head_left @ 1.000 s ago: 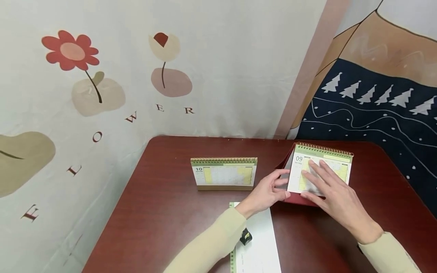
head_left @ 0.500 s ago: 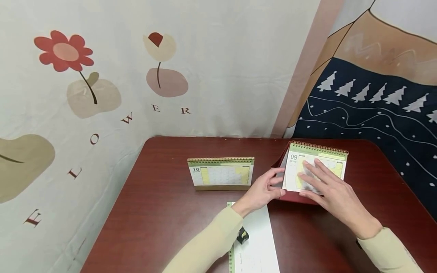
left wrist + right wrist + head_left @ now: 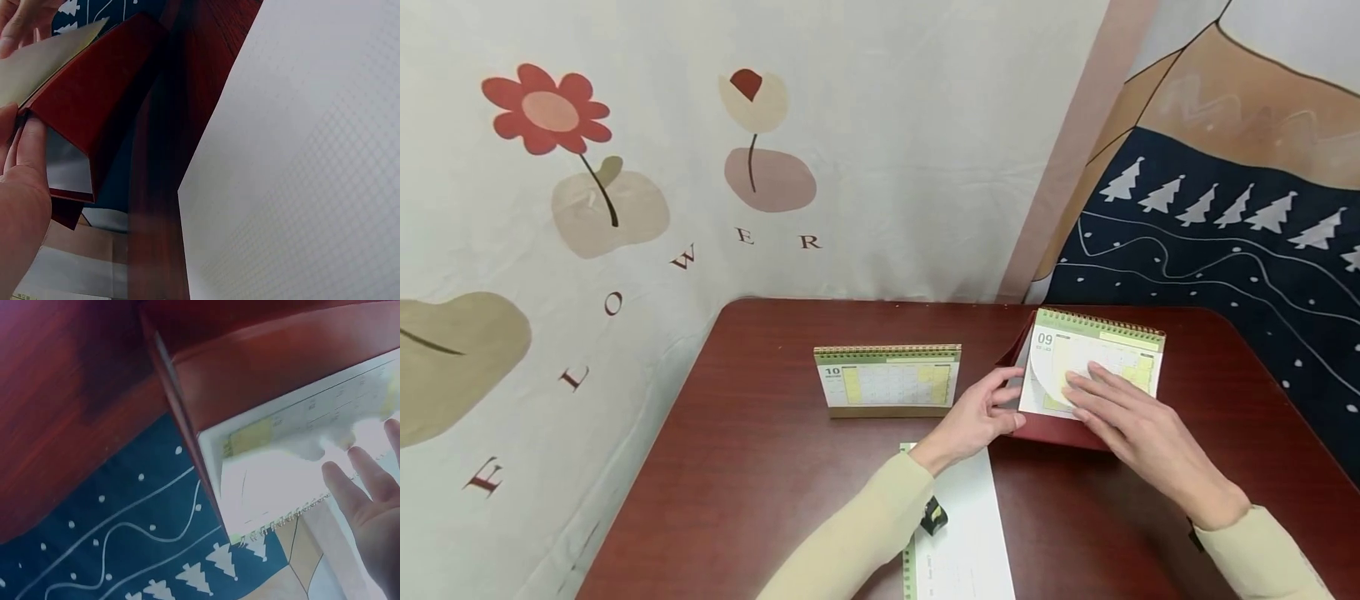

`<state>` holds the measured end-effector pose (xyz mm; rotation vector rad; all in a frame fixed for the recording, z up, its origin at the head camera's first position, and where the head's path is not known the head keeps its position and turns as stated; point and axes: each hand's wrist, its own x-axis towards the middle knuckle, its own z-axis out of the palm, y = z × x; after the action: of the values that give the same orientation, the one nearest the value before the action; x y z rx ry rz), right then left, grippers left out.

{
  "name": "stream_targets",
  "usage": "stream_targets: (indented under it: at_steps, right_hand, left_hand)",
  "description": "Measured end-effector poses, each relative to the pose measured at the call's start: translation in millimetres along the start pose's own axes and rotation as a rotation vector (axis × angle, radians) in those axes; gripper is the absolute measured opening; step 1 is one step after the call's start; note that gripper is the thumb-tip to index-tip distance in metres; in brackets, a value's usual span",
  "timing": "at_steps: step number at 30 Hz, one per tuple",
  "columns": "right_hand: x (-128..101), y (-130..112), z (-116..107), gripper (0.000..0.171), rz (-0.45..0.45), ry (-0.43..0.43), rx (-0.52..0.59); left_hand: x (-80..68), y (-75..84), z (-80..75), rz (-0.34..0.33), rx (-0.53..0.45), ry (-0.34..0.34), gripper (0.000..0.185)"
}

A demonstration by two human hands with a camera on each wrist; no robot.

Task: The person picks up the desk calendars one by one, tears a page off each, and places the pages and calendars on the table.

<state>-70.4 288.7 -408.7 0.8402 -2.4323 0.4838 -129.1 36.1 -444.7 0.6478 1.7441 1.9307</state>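
A desk calendar [image 3: 1131,335] open at 09 leans on its dark red stand [image 3: 1060,431] at the table's right. My left hand [image 3: 973,417] holds the stand's left edge, thumb in front and fingers behind; the left wrist view shows fingers [image 3: 31,147] at the red board [image 3: 94,87]. On the calendar's front lie the extended fingers of my right hand [image 3: 1142,429]. Under them the top page [image 3: 1047,375] bows up, its lower left part lifted off the page beneath. In the right wrist view the spread fingers [image 3: 375,478] touch this bent page [image 3: 269,481].
A second desk calendar [image 3: 887,383] showing 10 stands upright left of my left hand. A white sheet [image 3: 973,542] with a green punched edge lies below my left forearm, a small black device [image 3: 934,517] over it. A printed cloth wall [image 3: 917,167] hangs behind the table [image 3: 760,467].
The right fingers have slid down and drawn closer together, and the top page, flat before, now bulges up at its left. My left hand keeps its hold on the stand's edge.
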Motion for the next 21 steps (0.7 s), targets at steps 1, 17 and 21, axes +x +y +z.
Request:
stream_targets:
  at_steps: [1, 17, 21]
  right_hand:
    - [0.2, -1.0, -0.3, 0.057, 0.01, 0.027, 0.007]
    - [29.1, 2.0, -14.0, 0.036, 0.209, 0.443, -0.012]
    - [40.8, 6.7, -20.8, 0.019, 0.223, 0.466, -0.021]
  left_hand:
    - [0.3, -0.5, 0.3, -0.002, -0.004, 0.005, 0.063]
    - [0.4, -4.0, 1.2, -0.032, -0.013, 0.079, 0.065]
    - [1.5, -2.1, 3.3, -0.066, -0.018, 0.091, 0.066]
